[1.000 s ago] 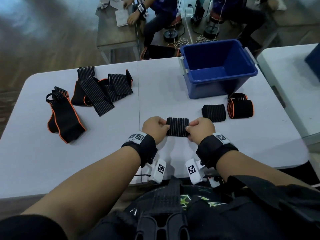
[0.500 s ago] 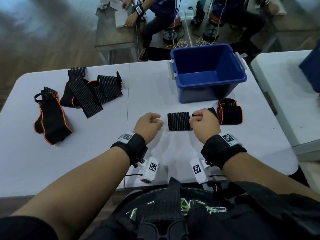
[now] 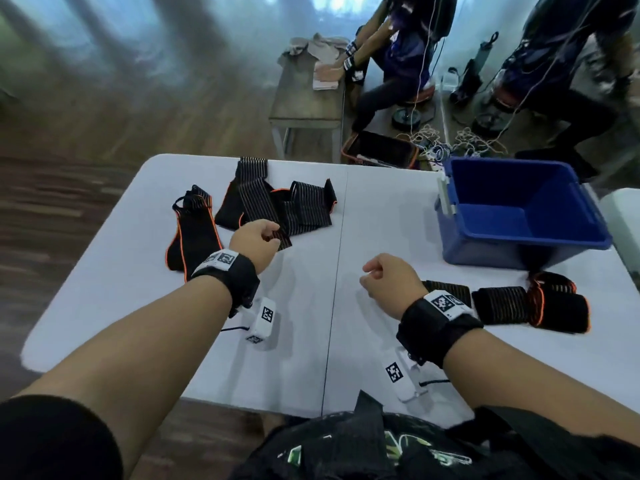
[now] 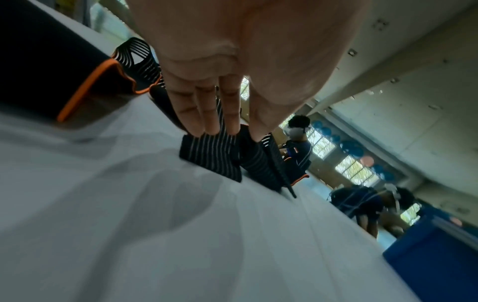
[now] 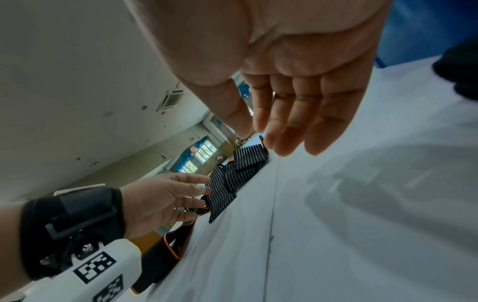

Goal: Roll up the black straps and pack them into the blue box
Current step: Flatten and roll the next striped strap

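the bench (image 3: 381,209) carries everything, and the biggest thing on it is the blue box (image 3: 519,216), up and off to the outer side of the right hand (image 3: 389,284), with nothing showing inside. a second ago both hands pinched a finished roll between them in front of the body; half a second ago only the right hand still had it, sliding it outward. now that roll (image 3: 450,292) lies just behind the right wrist, in a row with two more rolled straps (image 3: 502,304) out toward the box — three rolled, none packed yet.

the pile of loose black straps (image 3: 277,209) lies directly ahead of the left hand (image 3: 252,242), which has swung away from the middle and out to it. one more loose strap (image 3: 192,237) with orange edging lies just to that hand's outer side.

the left hand's fingers are out nearly straight, fingertips (image 4: 220,130) at the near end of the striped strap; it grips nothing yet, and whether they already press the cloth i cannot tell. the right hand hangs over bare bench, fingers (image 5: 297,130) loosely bent, with nothing in it.

so one roll is done and set aside, and the reach for the next strap is under way — the box likely gets filled once the rolling is finished.
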Demonstrator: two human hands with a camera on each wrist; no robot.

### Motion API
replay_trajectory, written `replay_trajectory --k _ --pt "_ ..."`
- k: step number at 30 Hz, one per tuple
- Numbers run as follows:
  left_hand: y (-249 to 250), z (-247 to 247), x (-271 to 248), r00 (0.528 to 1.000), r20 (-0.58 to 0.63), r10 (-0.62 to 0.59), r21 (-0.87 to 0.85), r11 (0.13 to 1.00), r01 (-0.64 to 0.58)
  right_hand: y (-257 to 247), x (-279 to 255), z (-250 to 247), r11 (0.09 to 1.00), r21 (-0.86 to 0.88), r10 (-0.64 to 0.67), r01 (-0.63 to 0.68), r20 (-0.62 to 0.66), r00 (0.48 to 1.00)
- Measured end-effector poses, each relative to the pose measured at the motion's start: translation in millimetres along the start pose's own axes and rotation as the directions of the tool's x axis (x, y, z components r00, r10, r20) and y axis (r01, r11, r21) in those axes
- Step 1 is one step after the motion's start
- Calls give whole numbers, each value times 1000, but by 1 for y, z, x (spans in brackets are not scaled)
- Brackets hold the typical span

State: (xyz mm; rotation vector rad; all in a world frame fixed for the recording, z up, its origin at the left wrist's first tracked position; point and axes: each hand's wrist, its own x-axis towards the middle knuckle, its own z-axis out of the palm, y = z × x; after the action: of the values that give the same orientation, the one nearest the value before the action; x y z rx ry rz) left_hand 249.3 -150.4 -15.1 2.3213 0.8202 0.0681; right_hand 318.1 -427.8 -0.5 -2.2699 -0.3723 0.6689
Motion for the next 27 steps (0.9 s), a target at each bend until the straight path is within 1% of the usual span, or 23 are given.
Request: replay_trajectory --k 3,5,7,10,13,15,18,22,24,27 --pt "-13 -5 18 994 85 61 156 985 -73 -16 9 17 1000 -19 20 -20 8 1000" --pt "-20 -1 25 980 177 95 231 964 -135 -26 15 26 999 -33 27 -27 -3 1000" --pt "-26 4 29 961 256 102 323 928 -184 -34 21 34 999 -28 38 -38 -18 999" --pt "-32 5 32 946 266 186 369 887 -278 -46 34 40 997 -47 61 -63 -46 997" --pt "-35 -1 26 928 271 256 387 853 -349 -62 48 43 992 -118 44 -47 -31 999" --pt "-36 -7 18 930 252 266 338 877 -342 -74 60 45 981 -196 5 -7 -9 1000" --pt "-43 -15 4 940 234 248 192 936 -295 -87 84 53 944 -318 -90 94 27 996" --pt "-56 -28 -15 951 185 249 20 966 -257 -95 117 65 848 -495 -170 191 87 982" --pt "-59 -34 -24 949 170 266 -44 964 -262 -99 128 68 783 -588 -155 201 129 979" --pt "-61 -40 -33 947 151 285 -117 956 -270 -102 141 71 644 -724 -100 248 242 965"
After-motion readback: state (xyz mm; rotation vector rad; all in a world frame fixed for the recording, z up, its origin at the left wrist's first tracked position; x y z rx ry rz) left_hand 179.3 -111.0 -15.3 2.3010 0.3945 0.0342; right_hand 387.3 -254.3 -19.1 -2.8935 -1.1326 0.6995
